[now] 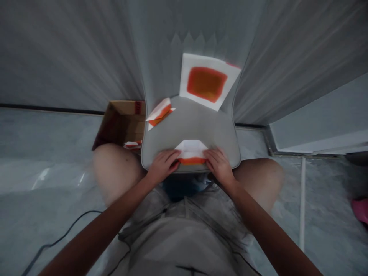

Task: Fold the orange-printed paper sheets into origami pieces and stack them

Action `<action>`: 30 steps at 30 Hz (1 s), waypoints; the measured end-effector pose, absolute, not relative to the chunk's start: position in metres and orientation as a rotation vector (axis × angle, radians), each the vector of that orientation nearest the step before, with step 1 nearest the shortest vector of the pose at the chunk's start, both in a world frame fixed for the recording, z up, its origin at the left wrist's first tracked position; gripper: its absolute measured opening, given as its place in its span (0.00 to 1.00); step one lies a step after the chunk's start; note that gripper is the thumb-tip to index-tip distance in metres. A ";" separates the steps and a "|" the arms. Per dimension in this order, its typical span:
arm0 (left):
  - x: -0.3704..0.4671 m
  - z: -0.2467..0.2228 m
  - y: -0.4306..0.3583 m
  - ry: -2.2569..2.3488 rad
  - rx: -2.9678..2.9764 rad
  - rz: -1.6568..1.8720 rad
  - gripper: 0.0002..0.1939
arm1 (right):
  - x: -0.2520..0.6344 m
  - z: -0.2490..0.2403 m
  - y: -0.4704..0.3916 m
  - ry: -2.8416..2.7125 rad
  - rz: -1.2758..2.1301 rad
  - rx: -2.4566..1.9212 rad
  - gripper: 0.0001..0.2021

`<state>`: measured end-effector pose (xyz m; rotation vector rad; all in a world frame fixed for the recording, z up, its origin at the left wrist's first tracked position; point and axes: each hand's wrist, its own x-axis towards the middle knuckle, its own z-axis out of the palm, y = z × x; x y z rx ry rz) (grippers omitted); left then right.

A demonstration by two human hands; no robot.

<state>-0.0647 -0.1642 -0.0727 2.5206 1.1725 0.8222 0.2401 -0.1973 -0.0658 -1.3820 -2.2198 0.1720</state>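
A white paper sheet (pixel 192 149), partly folded with its upper corners slanted in and an orange strip along the near edge, lies at the front of the grey chair seat (pixel 189 122). My left hand (pixel 163 163) grips its left end, fingers bent over the paper. At the opposite end my right hand (pixel 218 161) is closed on it in the same way. Both thumbs are partly hidden. Farther back on the seat's left side rests a folded orange-and-white paper piece (pixel 160 113). White sheets (pixel 201 61) printed with an orange square lean against the backrest.
An open cardboard box (pixel 117 109) stands on the floor left of the chair, with a folded paper piece (pixel 132 145) near its front. A black cable (pixel 71 226) crosses the floor at lower left. Grey curtains hang behind; something pink (pixel 360 210) lies far right.
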 end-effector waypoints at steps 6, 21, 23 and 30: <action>-0.069 -0.066 -0.152 1.022 2.494 0.804 0.15 | 0.243 -0.066 -0.193 -2.222 0.225 -1.379 0.16; -0.054 -0.057 -0.128 1.215 2.218 0.919 0.14 | 0.244 -0.065 -0.167 -1.941 0.462 -1.453 0.18; -0.050 -0.057 -0.127 1.262 2.196 0.917 0.14 | 0.239 -0.069 -0.160 -1.894 0.462 -1.500 0.19; -0.043 -0.060 -0.128 1.438 2.293 0.868 0.15 | 0.224 -0.079 -0.157 -1.796 0.311 -1.587 0.21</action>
